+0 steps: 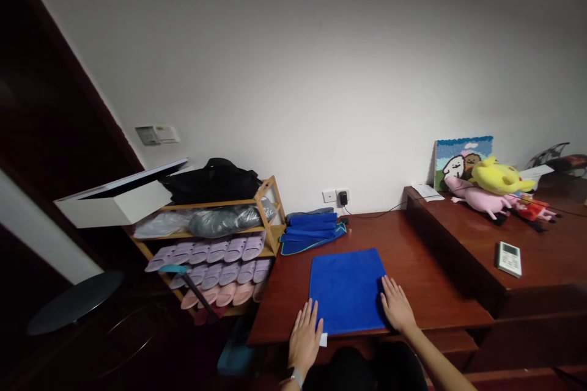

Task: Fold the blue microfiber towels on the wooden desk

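Note:
A blue cloth lies flat and spread out on the reddish-brown desk, its near edge close to the desk's front edge. My left hand rests at the cloth's near left corner, fingers stretched out and holding nothing; a small white tag shows beside it. On the cloth's right edge lies my right hand, flat with fingers apart and empty. Behind the cloth, against the wall, sits a pile of folded blue cloths, one with a green edge.
To the left stands a wooden rack with slippers, a black bag and a white box. Plush toys and a white remote lie on the raised surface at right. A black plug trails a cable.

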`<action>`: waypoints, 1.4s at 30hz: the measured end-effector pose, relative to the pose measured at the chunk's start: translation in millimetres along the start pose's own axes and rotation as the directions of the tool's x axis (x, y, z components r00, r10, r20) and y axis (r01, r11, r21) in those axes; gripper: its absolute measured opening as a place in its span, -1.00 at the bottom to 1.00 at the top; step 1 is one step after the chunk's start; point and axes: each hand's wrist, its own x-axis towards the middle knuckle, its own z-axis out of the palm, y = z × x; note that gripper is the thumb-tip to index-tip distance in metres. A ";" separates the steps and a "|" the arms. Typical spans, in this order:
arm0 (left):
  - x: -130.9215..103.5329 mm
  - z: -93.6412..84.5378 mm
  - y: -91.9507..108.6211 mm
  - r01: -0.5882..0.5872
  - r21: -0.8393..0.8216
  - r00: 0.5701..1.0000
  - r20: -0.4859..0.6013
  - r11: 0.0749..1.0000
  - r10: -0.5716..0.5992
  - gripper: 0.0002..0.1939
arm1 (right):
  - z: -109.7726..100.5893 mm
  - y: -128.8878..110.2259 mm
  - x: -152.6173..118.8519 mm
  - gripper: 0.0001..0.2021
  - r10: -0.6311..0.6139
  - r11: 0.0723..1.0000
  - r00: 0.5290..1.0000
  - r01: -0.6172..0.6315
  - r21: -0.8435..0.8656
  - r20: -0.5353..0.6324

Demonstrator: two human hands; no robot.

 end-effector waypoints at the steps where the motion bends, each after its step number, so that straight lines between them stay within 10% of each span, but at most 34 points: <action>1: -0.1 -0.4 0.1 0.001 0.002 1.000 0.003 1.000 -0.001 -0.40 | 0.0 -0.3 5.1 -0.33 0.003 1.000 1.000 -0.003 0.002 0.029; 12: 8.2 -6.8 5.9 0.060 -0.005 0.998 -0.015 0.998 -0.060 -0.41 | 19.4 8.1 9.1 -0.31 -0.009 1.000 0.998 0.009 -0.001 0.063; 21: 114.5 -1.3 165.7 -0.263 -0.243 0.955 0.069 0.934 0.287 -0.38 | 20.9 10.4 10.8 -0.32 -0.023 1.000 0.998 0.023 0.011 0.061; 25: 130.7 20.4 192.7 -0.236 -0.295 0.944 0.157 0.926 0.291 -0.35 | 25.2 12.6 11.7 -0.33 -0.034 0.999 0.997 0.035 -0.015 0.076; 29: 126.7 22.0 155.2 -0.139 -0.247 0.962 0.198 0.959 0.190 -0.35 | 26.1 12.9 11.6 -0.32 -0.031 0.999 0.997 0.032 -0.022 0.066; 37: 97.9 -4.8 10.5 0.184 0.001 0.962 0.205 0.983 -0.180 -0.33 | 17.9 8.2 9.0 -0.31 -0.005 1.000 0.998 0.005 0.004 0.066; 42: 87.5 4.3 -14.0 0.165 -0.017 0.979 0.128 0.986 -0.162 -0.34 | 18.6 9.2 10.5 -0.32 0.001 1.000 0.996 -0.001 -0.005 0.084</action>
